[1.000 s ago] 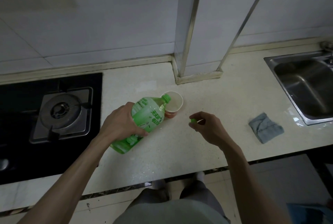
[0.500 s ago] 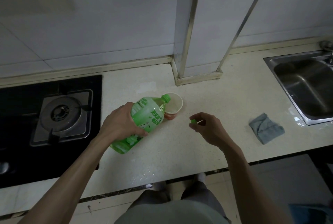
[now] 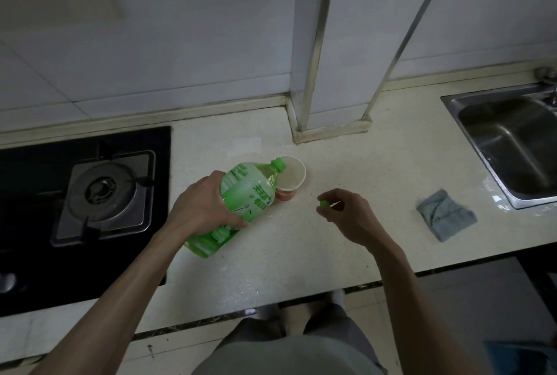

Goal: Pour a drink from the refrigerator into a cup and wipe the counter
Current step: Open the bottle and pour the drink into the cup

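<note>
Pale speckled stone counter [image 3: 301,254]: left hand [image 3: 205,209] grips a tilted green plastic bottle [image 3: 241,200], pouring into a white paper cup [image 3: 291,177]. Right hand [image 3: 349,215] pinches the small green cap [image 3: 324,203]. Next, likely righting and recapping.

One bottle [image 3: 245,194], one cup [image 3: 291,177], one cap [image 3: 324,203] (green), one cloth [image 3: 446,215].

Clear glossy plastic bottle [image 3: 245,194], paper cup [image 3: 291,178], speckled stone counter [image 3: 331,254] — brushed-metal sink [image 3: 509,139], cloth rag [image 3: 446,215].
</note>
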A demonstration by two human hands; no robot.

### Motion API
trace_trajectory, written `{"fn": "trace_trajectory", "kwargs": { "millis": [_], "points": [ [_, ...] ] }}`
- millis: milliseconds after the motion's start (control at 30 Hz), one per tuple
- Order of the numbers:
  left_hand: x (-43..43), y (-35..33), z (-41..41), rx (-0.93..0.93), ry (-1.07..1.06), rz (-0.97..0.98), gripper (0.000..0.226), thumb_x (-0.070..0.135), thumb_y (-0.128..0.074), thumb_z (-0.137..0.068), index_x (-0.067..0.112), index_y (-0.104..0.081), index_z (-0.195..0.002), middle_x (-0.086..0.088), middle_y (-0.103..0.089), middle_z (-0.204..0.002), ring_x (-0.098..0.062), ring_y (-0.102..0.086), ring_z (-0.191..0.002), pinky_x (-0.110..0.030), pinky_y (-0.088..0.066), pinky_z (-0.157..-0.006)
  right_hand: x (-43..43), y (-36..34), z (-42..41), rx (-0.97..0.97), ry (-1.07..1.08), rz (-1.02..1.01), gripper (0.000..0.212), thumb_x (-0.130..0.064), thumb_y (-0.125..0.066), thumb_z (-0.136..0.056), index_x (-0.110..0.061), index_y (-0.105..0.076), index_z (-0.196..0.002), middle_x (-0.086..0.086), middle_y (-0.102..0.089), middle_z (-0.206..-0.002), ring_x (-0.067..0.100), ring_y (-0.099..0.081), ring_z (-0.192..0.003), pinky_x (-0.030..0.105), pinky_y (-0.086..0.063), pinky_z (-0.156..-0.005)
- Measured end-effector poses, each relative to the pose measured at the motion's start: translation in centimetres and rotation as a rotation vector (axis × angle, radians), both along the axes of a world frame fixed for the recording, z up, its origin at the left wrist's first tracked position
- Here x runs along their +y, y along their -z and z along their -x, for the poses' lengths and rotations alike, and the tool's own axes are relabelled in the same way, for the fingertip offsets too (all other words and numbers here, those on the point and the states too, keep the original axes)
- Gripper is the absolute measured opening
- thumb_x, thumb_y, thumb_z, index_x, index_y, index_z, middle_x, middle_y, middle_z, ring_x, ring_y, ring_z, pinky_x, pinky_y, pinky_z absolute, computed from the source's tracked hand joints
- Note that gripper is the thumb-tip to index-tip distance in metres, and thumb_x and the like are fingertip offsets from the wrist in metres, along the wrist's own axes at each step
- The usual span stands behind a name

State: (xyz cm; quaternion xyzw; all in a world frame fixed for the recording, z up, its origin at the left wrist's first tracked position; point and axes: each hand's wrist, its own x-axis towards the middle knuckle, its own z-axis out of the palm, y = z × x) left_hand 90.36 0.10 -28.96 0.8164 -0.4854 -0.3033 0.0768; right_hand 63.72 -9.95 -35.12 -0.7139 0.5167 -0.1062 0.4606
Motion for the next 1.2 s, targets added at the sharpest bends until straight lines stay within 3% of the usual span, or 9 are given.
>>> {"fn": "trace_trajectory", "kwargs": {
  "millis": [1200],
  "points": [
    [-0.8, 0.5, -0.5, 0.001, 0.010, -0.050, 0.084, 0.048, -0.090, -0.051, 0.027, -0.048, -0.121, 0.007, -0.062, -0.103, -0.015, -0.061, -0.089, -0.034, -0.054, -0.076, -1.2, 0.7, -0.3, 0.034, -0.025, 0.023, 0.027, -0.022, -0.066, -0.090, -0.013, -0.064, -0.115, 0.000, -0.066, -0.105, 0.008, -0.064, -0.082, 0.019, -0.052, -0.071]
  ]
}}
